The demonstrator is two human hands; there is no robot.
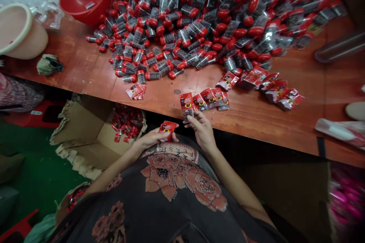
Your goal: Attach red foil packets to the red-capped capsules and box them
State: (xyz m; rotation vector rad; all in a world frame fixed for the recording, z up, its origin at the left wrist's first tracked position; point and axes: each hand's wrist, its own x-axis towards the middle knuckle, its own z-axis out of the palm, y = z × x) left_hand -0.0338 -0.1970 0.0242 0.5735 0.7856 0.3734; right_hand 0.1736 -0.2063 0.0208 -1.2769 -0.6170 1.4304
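While our left hand has a red card pinched at our lap, our right grips a red packet by its bottom end, just off the table edge. Behind that, a huge heap of red-capped tubes crowds the table, red bowl beside it. Our fingers hide part of both pieces, the cream bucket's cut off, and the pink stuff low right is too dark to make out.

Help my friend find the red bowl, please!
Look at the wooden table with its big pile of red-ended tubes. At the pile's left end sits a round, open bowl. It is red, while the tub nearby is cream.
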